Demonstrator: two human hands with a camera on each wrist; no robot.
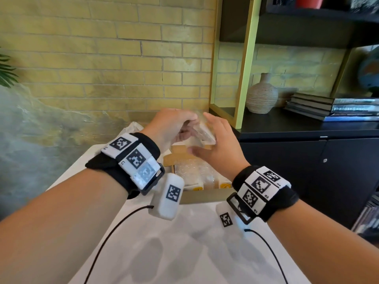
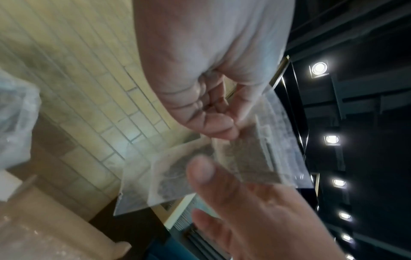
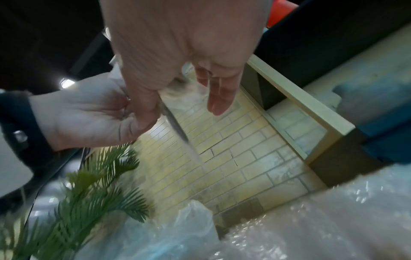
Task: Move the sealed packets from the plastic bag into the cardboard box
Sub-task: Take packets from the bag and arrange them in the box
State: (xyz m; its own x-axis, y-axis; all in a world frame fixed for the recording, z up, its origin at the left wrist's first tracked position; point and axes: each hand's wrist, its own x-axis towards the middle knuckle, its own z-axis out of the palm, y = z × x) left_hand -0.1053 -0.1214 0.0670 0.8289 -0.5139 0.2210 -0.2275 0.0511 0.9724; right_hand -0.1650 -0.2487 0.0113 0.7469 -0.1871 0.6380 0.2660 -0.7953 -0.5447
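Clear film, thin and glossy: that's the sealed packet (image 2: 251, 158), held up in the air above the open cardboard box (image 1: 205, 196), and it looks light, floppy and a touch slippery. Left hand (image 1: 172, 125) has its fingers curled, pinching the top edge. Right hand (image 1: 217, 142) comes in with fingers straight and relaxed, touching the side rather than gripping. More packets (image 1: 192, 175) lie in the box already. Best hold, I'd say, is the flat sealed rim, because the middle would buckle. Plastic bag (image 1: 133, 128) sits just beyond the box.
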